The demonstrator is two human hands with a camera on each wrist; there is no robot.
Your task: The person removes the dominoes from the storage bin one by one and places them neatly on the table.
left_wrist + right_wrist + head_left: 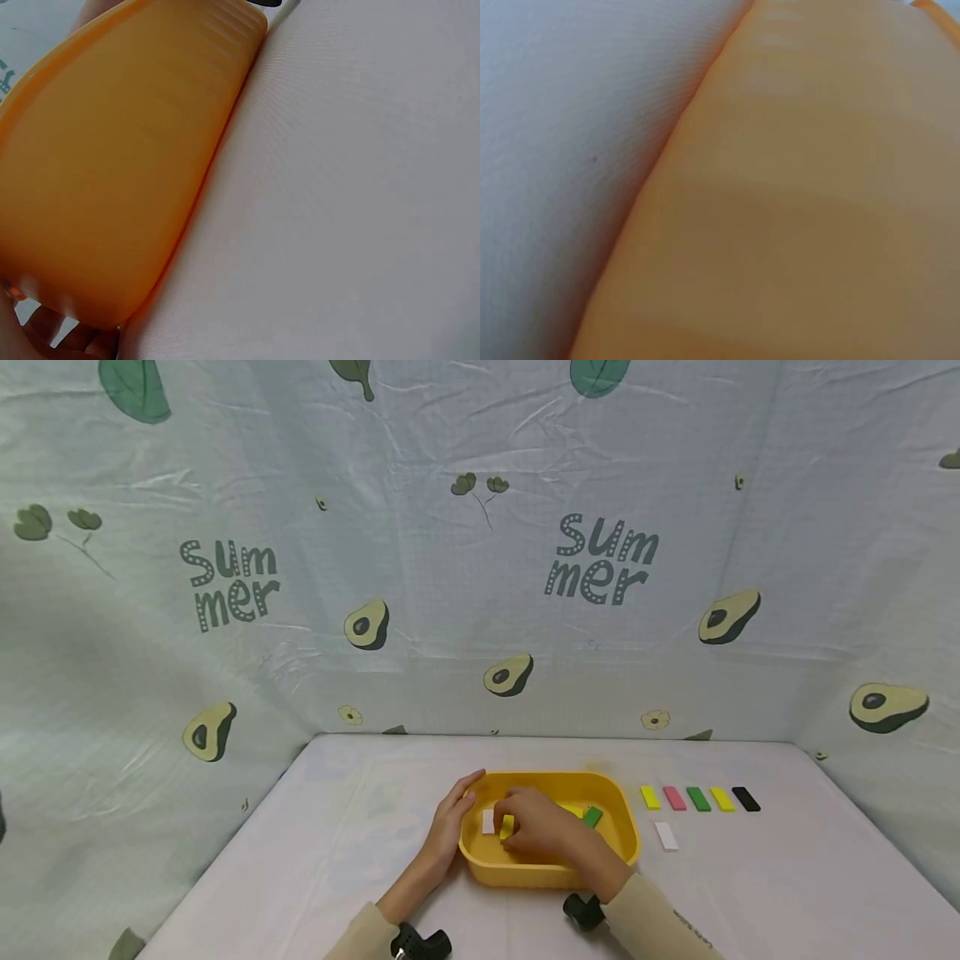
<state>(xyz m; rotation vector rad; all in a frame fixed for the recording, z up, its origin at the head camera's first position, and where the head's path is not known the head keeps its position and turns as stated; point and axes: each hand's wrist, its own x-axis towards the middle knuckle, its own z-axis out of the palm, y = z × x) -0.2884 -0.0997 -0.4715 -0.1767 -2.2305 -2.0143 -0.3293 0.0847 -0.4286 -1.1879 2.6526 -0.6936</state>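
A yellow plastic tub (555, 877) stands on the white-covered table. At its left end my left hand (447, 827) holds the side wall, fingers along the outside and thumb at the rim. In the left wrist view, fingertips (45, 324) show below the tub's corner. My right hand (542, 827) reaches inside, its curled fingers on a small yellow block (507, 827). Close to its left lies a white block (488, 822). Behind the hand are a green block (592, 816) and part of another yellow one (574, 810). The right wrist view holds only the tub's outer wall (795, 187) and tablecloth.
Right of the tub runs a row of flat blocks: yellow (650, 797), pink (674, 798), green (699, 799), yellow (722, 799) and black (746, 799). A white block (666, 836) lies in front of the row. A printed curtain (420, 560) hangs behind the table.
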